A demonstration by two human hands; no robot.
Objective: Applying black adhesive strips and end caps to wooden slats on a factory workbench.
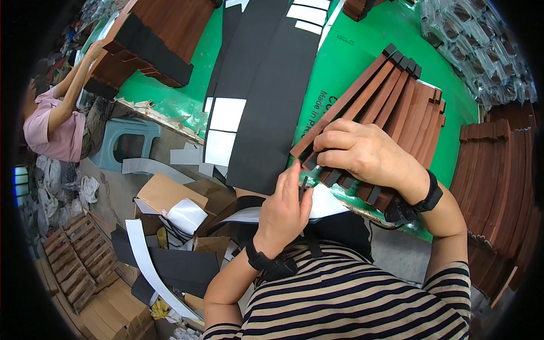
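A fanned row of reddish-brown slats (391,93) with black end pieces lies on the green table. My right hand (362,150) is closed over the near end of the leftmost slat (340,107), its fingers curled. Just below that end is my left hand (283,212), its fingertips close to the slat's tip. A small dark strip (304,186) shows between its thumb and fingers. Black sheets (272,96) with white backing patches (224,127) lie to the left of the slats. Part of the slat ends is hidden under my right hand.
Stacked brown slats (147,39) stand at the far left, where a person in pink (56,127) reaches to them. Clear-wrapped bundles (476,45) and more slats (487,181) are at right. An open box (175,255) of scraps and a blue stool (122,141) stand left.
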